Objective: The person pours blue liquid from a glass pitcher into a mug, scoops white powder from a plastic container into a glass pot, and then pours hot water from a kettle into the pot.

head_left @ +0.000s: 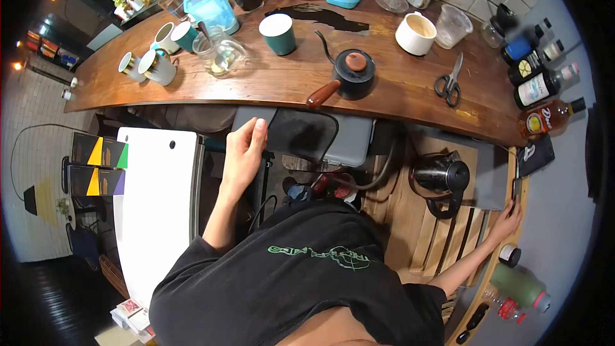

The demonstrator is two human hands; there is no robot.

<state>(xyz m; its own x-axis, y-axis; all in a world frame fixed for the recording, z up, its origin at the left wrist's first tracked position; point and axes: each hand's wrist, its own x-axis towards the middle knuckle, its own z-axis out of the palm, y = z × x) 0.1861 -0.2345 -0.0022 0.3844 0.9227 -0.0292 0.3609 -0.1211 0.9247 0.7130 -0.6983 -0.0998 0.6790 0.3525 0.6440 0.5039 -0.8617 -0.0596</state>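
Note:
My left hand (246,146) is raised in front of the wooden counter, its fingers curled into a loose fist with the thumb on top. Nothing shows in it. Far to the right, my right hand (508,221) reaches to a narrow wooden ledge (524,195), fingertips closed at a small, slim dark object (517,186) whose kind I cannot make out. A black wallet-like item (536,156) lies just beyond it. Nearer me on the ledge are a small dark-lidded jar (510,255) and a green bottle (517,287).
On the counter (410,83) stand a black gooseneck kettle (354,75), a teal cup (277,34), a glass jug (219,54), scissors (451,82) and several mugs. Syrup bottles (537,90) line the right end. A black electric kettle (441,176) sits lower, on wooden slats.

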